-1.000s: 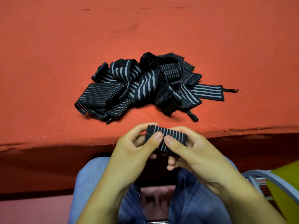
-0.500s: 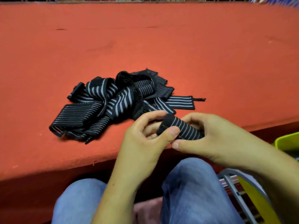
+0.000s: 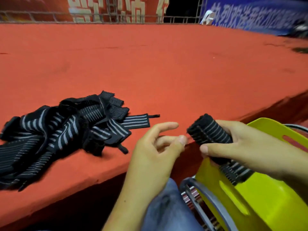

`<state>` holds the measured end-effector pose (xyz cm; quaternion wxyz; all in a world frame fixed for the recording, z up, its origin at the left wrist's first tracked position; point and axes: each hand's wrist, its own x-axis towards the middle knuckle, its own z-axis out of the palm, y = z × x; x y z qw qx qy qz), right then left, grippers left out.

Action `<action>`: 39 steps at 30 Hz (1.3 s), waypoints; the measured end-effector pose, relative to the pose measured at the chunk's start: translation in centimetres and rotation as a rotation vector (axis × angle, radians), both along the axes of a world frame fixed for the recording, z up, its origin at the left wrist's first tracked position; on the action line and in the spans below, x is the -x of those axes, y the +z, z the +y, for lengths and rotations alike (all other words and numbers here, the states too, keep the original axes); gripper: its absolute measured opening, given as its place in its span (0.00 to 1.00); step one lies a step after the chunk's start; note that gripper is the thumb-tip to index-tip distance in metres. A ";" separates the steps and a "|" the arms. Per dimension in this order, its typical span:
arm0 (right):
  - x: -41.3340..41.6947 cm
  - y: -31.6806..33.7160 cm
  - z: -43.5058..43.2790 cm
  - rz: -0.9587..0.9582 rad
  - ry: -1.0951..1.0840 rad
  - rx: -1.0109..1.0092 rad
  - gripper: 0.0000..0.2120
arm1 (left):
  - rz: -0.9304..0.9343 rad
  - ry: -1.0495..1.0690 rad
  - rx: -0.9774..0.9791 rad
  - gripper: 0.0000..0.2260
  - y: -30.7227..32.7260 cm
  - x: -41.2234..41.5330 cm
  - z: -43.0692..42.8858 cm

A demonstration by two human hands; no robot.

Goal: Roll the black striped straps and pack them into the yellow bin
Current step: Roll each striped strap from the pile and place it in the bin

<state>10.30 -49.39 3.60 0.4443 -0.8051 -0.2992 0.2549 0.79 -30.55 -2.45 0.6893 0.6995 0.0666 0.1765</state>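
Observation:
My right hand (image 3: pixel 250 147) grips a rolled black striped strap (image 3: pixel 210 132) just above the near rim of the yellow bin (image 3: pixel 260 202) at the lower right. Inside the bin, below that hand, part of another rolled strap (image 3: pixel 235 172) shows. My left hand (image 3: pixel 155 147) hovers beside the roll with loosely curled fingers, holding nothing. A pile of loose black striped straps (image 3: pixel 63 130) lies on the red table (image 3: pixel 150 67) to the left.
The table's front edge runs diagonally past both hands. A grey metal chair frame (image 3: pixel 196 197) sits beside the bin. My blue-jeaned knee (image 3: pixel 166 209) is below. A wire fence and banners stand beyond the table's far edge.
My left hand has let go of the rolled strap. My right hand has carried it rightward over the yellow bin. The view has swung right and up.

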 end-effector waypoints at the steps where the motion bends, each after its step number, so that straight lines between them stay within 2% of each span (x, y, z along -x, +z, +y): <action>1: -0.3 0.2 -1.3 0.012 -0.024 0.020 0.05 | 0.018 -0.025 -0.044 0.10 -0.2 -0.2 -0.4; 6: -3.7 -1.5 -8.1 0.045 -0.186 0.192 0.27 | 0.094 -0.154 -0.439 0.12 -1.4 -1.1 -3.4; 10: -5.7 -4.8 -10.3 0.181 -0.231 0.362 0.13 | 0.141 -0.246 -0.549 0.13 -2.4 -1.5 -4.6; 15: -7.1 -10.2 -7.8 0.135 -0.199 0.666 0.18 | 0.114 -0.247 -0.596 0.12 -3.0 -1.8 -5.3; 20: -8.1 -11.5 -4.1 -0.001 -0.114 0.993 0.31 | 0.128 -0.268 -0.625 0.12 -3.3 -1.8 -5.5; 22: -8.0 -11.7 -3.4 -0.057 -0.084 1.086 0.29 | 0.131 -0.268 -0.620 0.13 -3.1 -1.8 -5.5; 30: -9.0 -14.8 -3.6 -0.210 -0.051 1.094 0.30 | 0.134 -0.276 -0.643 0.13 -3.3 -1.7 -5.6; 39: -8.7 -15.9 -2.9 -0.311 0.007 1.103 0.22 | 0.114 -0.269 -0.632 0.13 -3.5 -1.8 -5.6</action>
